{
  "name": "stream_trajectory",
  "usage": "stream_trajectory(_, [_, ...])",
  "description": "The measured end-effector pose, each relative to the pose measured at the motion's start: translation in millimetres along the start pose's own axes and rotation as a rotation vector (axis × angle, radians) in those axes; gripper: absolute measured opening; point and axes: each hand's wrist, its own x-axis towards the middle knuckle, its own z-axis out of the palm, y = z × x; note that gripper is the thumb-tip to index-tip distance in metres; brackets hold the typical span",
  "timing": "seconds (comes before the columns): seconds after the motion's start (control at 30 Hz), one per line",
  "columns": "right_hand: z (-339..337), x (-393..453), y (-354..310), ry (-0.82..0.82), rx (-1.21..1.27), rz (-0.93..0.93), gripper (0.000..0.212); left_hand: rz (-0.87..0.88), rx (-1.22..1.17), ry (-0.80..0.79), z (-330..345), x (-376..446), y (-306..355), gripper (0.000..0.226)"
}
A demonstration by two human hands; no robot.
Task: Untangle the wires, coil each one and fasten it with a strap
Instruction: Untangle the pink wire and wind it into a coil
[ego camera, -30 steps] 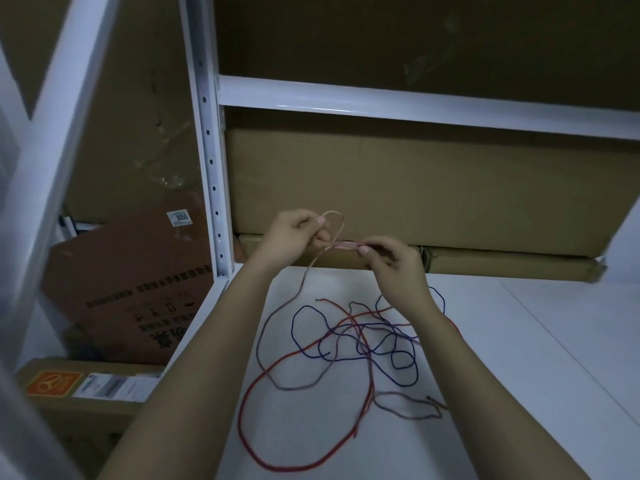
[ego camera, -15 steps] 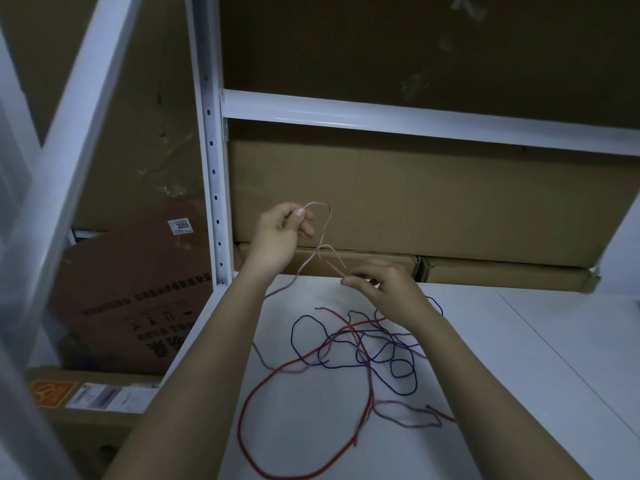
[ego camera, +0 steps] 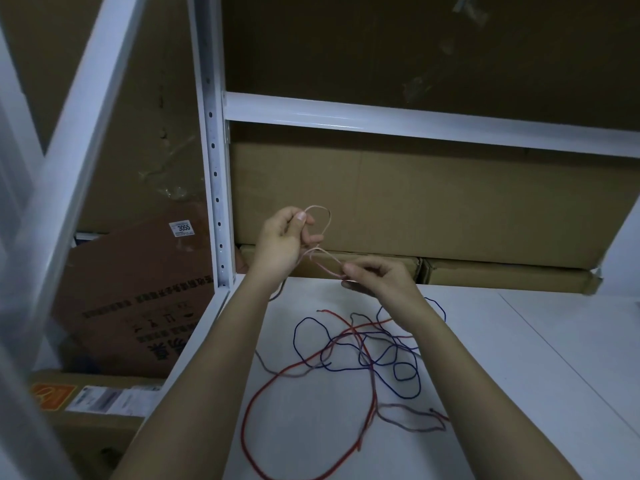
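Since a second ago both hands have dropped a little and a second small loop has formed between them. On the left, the left hand (ego camera: 284, 241) pinches the pale wire (ego camera: 320, 233) between thumb and forefinger, holding the loops up above the white shelf (ego camera: 519, 341). Just right, the right hand (ego camera: 377, 279) pinches the same wire lower down. Below lie the red wire (ego camera: 263, 393) and blue wire (ego camera: 408, 379), tangled. Feeding even turns while drawing slack gently should keep the coil neat. No strap shows; the pale wire's tail is hard to trace.
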Motion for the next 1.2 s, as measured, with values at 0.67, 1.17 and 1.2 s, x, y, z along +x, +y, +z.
stream_trajectory(0.67, [-9,-8,27,-0.039,-0.663,-0.144,0.023,0.045,-0.073,0.244,-10,12,-6,0.022])
stream_trajectory(1.17, [3,-6,20,0.018,0.167,0.377,0.029,0.092,0.031,0.156,-1,9,-11,0.019])
stream_trajectory(1.2, [4,-4,20,0.046,0.144,0.346,0.033,0.099,0.039,0.148,0,8,-11,0.019])
